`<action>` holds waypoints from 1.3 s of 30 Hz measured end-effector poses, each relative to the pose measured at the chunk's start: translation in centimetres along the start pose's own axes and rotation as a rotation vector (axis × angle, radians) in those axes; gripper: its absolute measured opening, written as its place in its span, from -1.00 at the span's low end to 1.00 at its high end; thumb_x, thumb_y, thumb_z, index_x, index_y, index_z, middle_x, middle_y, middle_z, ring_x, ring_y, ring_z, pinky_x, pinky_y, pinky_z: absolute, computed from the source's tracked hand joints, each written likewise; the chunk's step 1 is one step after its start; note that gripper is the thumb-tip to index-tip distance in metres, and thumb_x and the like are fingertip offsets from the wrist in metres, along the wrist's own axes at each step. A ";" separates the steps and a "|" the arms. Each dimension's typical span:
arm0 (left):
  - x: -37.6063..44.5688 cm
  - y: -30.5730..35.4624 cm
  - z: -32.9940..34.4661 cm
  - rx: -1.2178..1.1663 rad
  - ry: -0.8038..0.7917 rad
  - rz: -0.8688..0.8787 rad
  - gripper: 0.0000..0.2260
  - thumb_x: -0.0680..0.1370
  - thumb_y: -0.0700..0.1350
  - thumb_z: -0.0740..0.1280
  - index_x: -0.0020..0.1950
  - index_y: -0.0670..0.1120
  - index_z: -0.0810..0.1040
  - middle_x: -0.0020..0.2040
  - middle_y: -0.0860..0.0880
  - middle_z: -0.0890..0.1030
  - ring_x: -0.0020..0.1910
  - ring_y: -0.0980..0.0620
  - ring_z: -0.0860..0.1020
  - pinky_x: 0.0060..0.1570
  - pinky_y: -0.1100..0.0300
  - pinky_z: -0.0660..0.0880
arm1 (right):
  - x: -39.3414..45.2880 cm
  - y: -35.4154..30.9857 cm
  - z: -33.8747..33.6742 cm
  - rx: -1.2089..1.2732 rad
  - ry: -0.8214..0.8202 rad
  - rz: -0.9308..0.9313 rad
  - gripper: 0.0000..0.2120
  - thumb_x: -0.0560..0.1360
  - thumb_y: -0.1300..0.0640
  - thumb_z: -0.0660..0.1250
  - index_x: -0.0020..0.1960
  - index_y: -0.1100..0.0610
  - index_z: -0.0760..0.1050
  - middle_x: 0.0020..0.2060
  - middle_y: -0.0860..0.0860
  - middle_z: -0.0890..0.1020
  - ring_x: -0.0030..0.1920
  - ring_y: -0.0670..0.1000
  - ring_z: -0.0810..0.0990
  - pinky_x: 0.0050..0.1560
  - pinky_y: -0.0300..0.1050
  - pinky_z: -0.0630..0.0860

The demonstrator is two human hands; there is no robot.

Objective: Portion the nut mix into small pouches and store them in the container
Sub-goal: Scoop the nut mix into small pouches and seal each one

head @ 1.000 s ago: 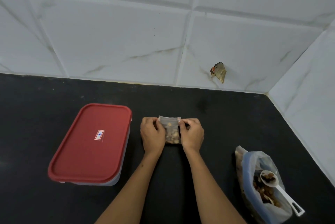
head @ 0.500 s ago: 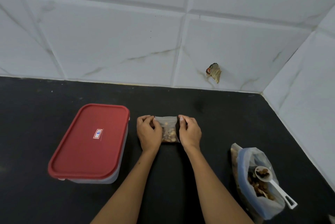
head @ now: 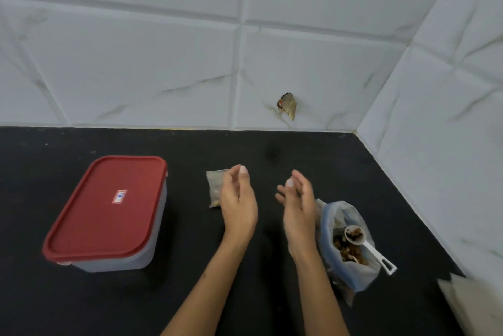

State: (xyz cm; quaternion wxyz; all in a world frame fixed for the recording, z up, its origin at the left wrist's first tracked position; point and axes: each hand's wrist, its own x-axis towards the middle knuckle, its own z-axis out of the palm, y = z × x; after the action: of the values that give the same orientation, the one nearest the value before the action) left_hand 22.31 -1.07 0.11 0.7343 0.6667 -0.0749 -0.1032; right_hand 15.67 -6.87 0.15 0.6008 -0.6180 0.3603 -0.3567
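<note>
Hovering empty hands: left hand (head: pixel 237 201), right hand (head: pixel 298 206), pouch (head: pixel 215 188) beside.

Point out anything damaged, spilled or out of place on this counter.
One oddity: a broken spot in the wall tile above the counter, with brownish material showing. No nuts are spilled. The container has its red lid on, and the scoop rests inside the open nut bag.

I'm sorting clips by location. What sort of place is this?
Probably a home kitchen corner: a black countertop meets white marble-look wall tiles, with a red-lidded container and an open bag of nut mix on it.
</note>
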 end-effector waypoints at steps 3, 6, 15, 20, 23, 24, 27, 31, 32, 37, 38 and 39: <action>-3.8 1.5 2.6 -0.146 -0.151 -0.086 -0.84 0.65 -0.03 0.15 0.05 0.00 0.52 0.01 0.05 0.60 0.05 0.09 0.59 0.08 0.25 0.49 | -1.3 -2.5 -4.4 0.030 0.191 -0.106 -0.74 0.60 0.07 0.17 0.27 0.00 0.42 0.08 -0.12 0.56 0.05 -0.10 0.61 0.05 -0.17 0.55; -6.4 2.2 4.7 -0.240 -0.319 -0.203 -0.74 0.65 -0.02 0.13 0.00 -0.09 0.57 0.02 -0.10 0.65 0.02 -0.02 0.63 0.06 0.16 0.56 | -2.0 -3.6 -9.4 -0.001 0.394 -0.141 -0.79 0.60 0.10 0.18 0.20 0.01 0.47 0.03 -0.12 0.60 -0.03 -0.11 0.64 -0.03 -0.23 0.57; -17.5 -1.1 13.0 0.006 -0.934 -0.527 -0.68 0.62 0.16 0.12 -0.05 -0.03 0.52 0.07 -0.11 0.60 0.09 -0.05 0.57 0.13 0.10 0.52 | -6.5 0.3 -25.7 -0.489 0.880 0.127 -0.74 0.58 0.19 0.22 0.24 0.18 0.48 0.15 0.11 0.57 0.14 0.12 0.53 0.12 -0.16 0.38; -21.4 -1.0 15.5 0.187 -1.145 -0.529 -0.44 0.63 0.23 -0.01 0.39 -0.16 0.40 0.23 0.00 0.47 0.17 0.05 0.43 0.23 0.19 0.34 | -6.4 2.8 -30.6 -0.710 0.827 0.356 -0.65 0.57 0.12 0.21 0.30 0.26 0.43 0.24 0.23 0.52 0.23 0.24 0.48 0.24 0.03 0.37; -22.8 -1.0 16.5 0.180 -1.186 -0.577 -0.30 0.54 0.36 -0.02 0.45 -0.12 0.34 0.35 -0.03 0.45 0.11 0.11 0.36 0.14 0.24 0.31 | -5.9 3.9 -31.8 -0.814 0.737 0.429 -0.65 0.55 0.05 0.20 0.17 0.29 0.52 0.11 0.25 0.58 0.09 0.25 0.53 0.10 0.04 0.45; -23.1 -1.3 16.8 0.171 -1.188 -0.582 -0.26 0.50 0.40 -0.03 0.46 -0.10 0.33 0.37 -0.04 0.44 0.12 0.13 0.36 0.17 0.23 0.31 | -5.7 4.1 -31.8 -0.844 0.710 0.440 -0.65 0.54 0.02 0.20 0.13 0.26 0.54 0.05 0.24 0.60 0.05 0.25 0.55 0.06 0.05 0.48; -23.7 -1.6 17.8 0.106 -1.158 -0.639 -0.44 0.61 0.27 -0.04 0.42 -0.06 0.38 0.19 0.03 0.50 0.05 0.17 0.42 0.12 0.27 0.33 | -5.4 4.3 -32.1 -0.914 0.709 0.456 -0.67 0.53 -0.01 0.22 0.13 0.17 0.58 0.00 0.20 0.63 0.05 0.24 0.56 0.04 0.03 0.49; -24.0 -1.0 17.9 0.081 -1.150 -0.648 -0.47 0.57 0.32 -0.07 0.23 0.02 0.47 -0.11 0.16 0.53 -0.17 0.31 0.46 -0.21 0.42 0.37 | -5.7 4.4 -32.1 -0.918 0.821 0.390 -0.74 0.55 0.07 0.24 0.12 0.16 0.61 -0.03 0.20 0.65 0.01 0.25 0.58 0.02 0.03 0.51; -24.0 -0.9 17.8 0.076 -1.154 -0.655 -0.41 0.48 0.40 -0.06 0.20 0.03 0.47 -0.11 0.16 0.54 -0.17 0.31 0.46 -0.22 0.42 0.37 | -5.9 4.5 -32.0 -0.915 0.850 0.369 -0.75 0.55 0.10 0.23 0.11 0.15 0.62 -0.05 0.20 0.66 -0.02 0.25 0.58 0.01 0.03 0.53; -23.5 -0.3 17.6 0.058 -1.184 -0.718 -0.41 0.61 0.26 -0.06 0.41 -0.10 0.39 0.25 -0.01 0.51 0.21 0.05 0.48 0.10 0.28 0.34 | -6.0 3.7 -31.3 -0.895 1.010 0.220 -0.78 0.56 0.18 0.22 -0.03 0.22 0.64 -0.14 0.22 0.65 -0.13 0.26 0.58 -0.12 -0.01 0.51; -23.2 -0.2 17.4 0.069 -1.177 -0.697 -0.42 0.62 0.24 -0.05 0.42 -0.11 0.38 0.28 -0.04 0.50 0.27 0.00 0.46 0.12 0.26 0.33 | -6.1 3.2 -31.0 -0.889 1.042 0.177 -0.78 0.56 0.19 0.22 -0.03 0.22 0.63 -0.12 0.22 0.66 -0.12 0.26 0.58 -0.12 0.00 0.52; -23.0 -0.2 17.1 0.079 -1.170 -0.663 -0.45 0.62 0.23 -0.02 0.41 -0.10 0.39 0.26 -0.04 0.50 0.23 0.01 0.47 0.12 0.26 0.34 | -6.3 2.7 -30.6 -0.865 1.066 0.135 -0.78 0.57 0.20 0.22 0.00 0.23 0.63 -0.09 0.21 0.66 -0.10 0.25 0.58 -0.10 0.00 0.52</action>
State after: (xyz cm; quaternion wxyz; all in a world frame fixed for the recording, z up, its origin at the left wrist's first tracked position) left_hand -4.19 -11.82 2.25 0.4774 0.5148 -0.2557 -0.6646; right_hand -14.19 -16.25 -1.87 0.0618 -0.5186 0.7542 -0.3979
